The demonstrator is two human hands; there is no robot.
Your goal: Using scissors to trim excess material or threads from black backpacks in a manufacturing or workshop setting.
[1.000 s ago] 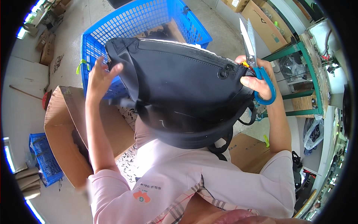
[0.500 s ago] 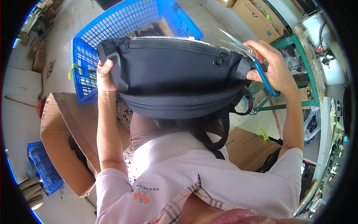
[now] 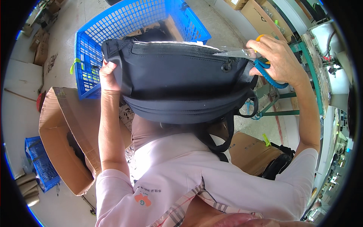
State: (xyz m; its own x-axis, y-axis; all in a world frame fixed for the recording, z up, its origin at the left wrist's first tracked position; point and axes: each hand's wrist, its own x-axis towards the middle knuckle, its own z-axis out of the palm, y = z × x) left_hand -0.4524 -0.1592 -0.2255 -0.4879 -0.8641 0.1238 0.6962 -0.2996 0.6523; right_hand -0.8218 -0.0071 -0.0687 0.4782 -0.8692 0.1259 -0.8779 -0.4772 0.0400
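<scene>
A black bag [image 3: 177,79] with a zipper along its upper part and dangling straps is held up in front of my body. My left hand [image 3: 109,76] is closed around its left end, the thumb on the front face. At the right end, my right hand [image 3: 278,60] grips scissors [image 3: 242,54] with blue and yellow handles. The silver blades point left across the bag's upper right, over the zipper [image 3: 177,49]. Whether my right fingers also touch the bag's corner, I cannot tell. A pale strip shows along the bag's top edge.
Beyond the bag stands a blue plastic crate [image 3: 113,22] with dark items inside. An open cardboard box [image 3: 72,140] is at my left, another carton [image 3: 245,151] at my right. A green-framed bench [image 3: 312,72] stands to the right, a smaller blue crate [image 3: 41,164] far left.
The scissors have turned from pointing up and away to lying leftward across the bag's upper right. My right hand has shifted slightly right. My left hand still holds the bag's left end.
</scene>
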